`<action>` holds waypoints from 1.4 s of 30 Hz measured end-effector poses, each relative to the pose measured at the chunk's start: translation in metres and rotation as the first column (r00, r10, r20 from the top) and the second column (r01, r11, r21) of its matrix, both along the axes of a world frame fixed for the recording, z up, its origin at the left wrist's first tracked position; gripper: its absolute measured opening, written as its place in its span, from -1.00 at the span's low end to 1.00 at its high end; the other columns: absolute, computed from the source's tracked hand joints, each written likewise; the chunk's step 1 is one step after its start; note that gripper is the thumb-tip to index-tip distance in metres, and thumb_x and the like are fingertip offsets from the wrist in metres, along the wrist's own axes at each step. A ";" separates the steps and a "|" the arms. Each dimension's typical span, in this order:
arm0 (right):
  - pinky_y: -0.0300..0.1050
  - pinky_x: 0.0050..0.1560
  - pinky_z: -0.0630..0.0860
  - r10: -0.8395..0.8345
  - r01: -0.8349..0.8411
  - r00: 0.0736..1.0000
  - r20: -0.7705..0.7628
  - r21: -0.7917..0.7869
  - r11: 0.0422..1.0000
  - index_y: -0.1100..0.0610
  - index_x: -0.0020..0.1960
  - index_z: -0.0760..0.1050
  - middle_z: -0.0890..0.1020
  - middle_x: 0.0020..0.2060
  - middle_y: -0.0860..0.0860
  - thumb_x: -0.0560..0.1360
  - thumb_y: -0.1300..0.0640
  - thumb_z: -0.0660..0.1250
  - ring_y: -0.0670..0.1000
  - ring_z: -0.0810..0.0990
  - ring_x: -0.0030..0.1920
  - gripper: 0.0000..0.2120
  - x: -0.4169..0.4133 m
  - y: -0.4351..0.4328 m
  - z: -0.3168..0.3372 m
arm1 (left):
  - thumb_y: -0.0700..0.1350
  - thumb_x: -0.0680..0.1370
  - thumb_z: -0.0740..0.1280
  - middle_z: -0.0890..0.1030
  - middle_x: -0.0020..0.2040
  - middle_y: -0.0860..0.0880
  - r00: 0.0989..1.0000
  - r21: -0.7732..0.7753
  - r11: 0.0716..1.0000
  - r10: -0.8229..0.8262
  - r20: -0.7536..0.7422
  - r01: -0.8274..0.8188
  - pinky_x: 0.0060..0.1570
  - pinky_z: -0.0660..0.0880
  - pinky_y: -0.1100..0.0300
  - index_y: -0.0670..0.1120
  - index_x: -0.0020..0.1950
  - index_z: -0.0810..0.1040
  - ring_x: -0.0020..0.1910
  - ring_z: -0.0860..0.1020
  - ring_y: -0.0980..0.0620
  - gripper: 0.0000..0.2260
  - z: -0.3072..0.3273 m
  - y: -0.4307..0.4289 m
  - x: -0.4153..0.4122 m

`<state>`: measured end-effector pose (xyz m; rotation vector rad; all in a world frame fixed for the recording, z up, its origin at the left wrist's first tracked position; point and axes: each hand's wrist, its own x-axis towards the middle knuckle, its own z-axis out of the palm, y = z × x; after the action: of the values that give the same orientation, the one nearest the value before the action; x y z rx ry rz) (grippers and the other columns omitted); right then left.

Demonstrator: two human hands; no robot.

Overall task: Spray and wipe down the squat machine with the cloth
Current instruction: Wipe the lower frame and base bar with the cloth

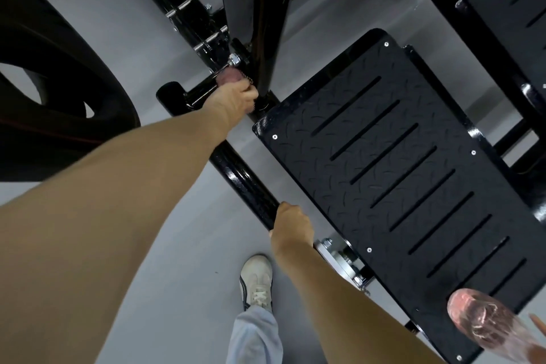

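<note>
Head view, looking down on the base of the squat machine (pixel 266 23). Step in hand, as I judge it: wiping the joint where the upright meets the lower frame tube (pixel 242 177).

Procedure for this step:
1. Keep the cloth (pixel 230 75) bunched so that a thick pad, not bare fingertips, meets the metal.
2. Work round the bolt (pixel 235 60) and the bracket edges with short strokes. Grime collects in such corners, and a protruding thread can snag fabric.
3. Follow with long strokes along the tube, turning the cloth to a fresh face as it soils.
4. Hold the body steady with the free hand while reaching forward.

Hand state:
- My left hand (pixel 236 99) is clamped on the pinkish cloth, fingers curled round it, pressing it against the frame just below the bolt.
- My right hand (pixel 292 224) is well apart from the left, lower on the same tube beside the footplate (pixel 384 171). Its fingers appear curled over the tube as a brace, and it carries nothing else.

A pinkish translucent object (pixel 484 325) shows blurred at the lower right over the footplate. I cannot tell whether it is the spray bottle.
</note>
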<state>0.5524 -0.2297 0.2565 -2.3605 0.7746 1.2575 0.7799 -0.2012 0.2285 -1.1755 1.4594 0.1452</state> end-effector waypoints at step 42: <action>0.01 0.28 0.37 -0.040 0.020 0.947 0.319 0.064 0.998 0.16 0.52 0.05 0.32 0.35 0.08 0.60 -0.01 0.17 0.07 0.35 0.33 -0.42 -0.077 -0.014 -0.006 | -0.40 0.39 0.29 0.27 0.45 -0.09 0.522 -0.479 0.218 0.470 -0.712 -0.850 0.13 0.43 0.02 -0.09 0.53 0.20 0.11 0.32 -0.15 -0.28 0.003 0.085 -0.126</action>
<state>0.4750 -0.2433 0.2509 -2.4093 0.6548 0.8389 0.6543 -0.1167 0.2320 -2.7405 1.2197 0.4112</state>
